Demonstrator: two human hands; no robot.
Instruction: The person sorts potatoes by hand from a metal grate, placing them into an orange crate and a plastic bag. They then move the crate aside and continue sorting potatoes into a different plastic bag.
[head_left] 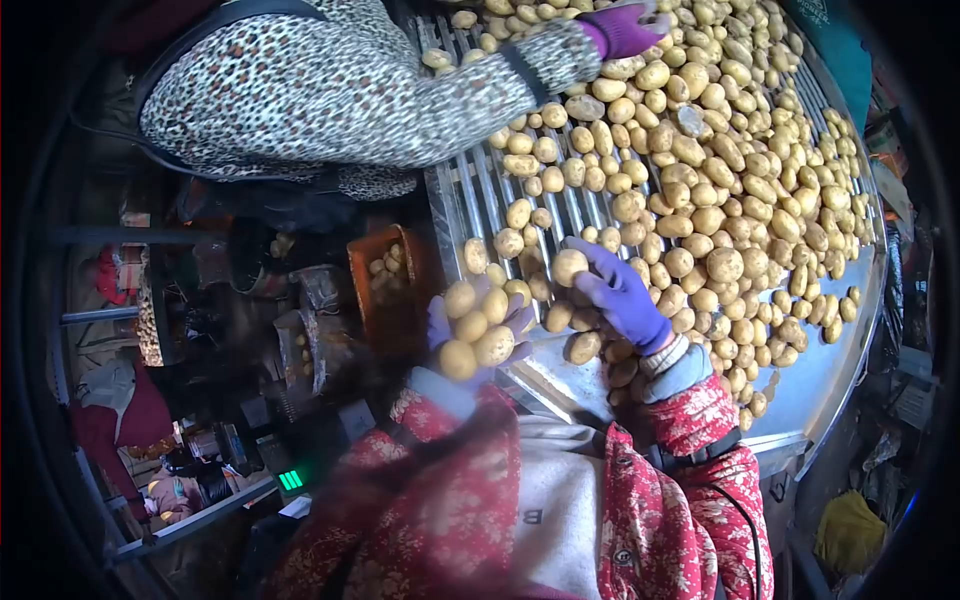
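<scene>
Crate (386, 326), nine o'clock: potatoes (388, 265), bottom hidden. Left hand (438, 322) cups potato cluster (471, 326), palm covered; right hand (628, 300) pinches single potato (570, 267).

A metal table (845, 285) of parallel bars (573, 208) with smooth sheet along its near side carries potatoes (725, 265). They heap thickly towards the right and far end, and thin out on the left, where bars show between them.

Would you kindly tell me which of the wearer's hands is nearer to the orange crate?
Left. The left hand, cradling potatoes, appears just right of the orange crate; the right hand, holding one potato, is farther right, over the slatted table.
</scene>
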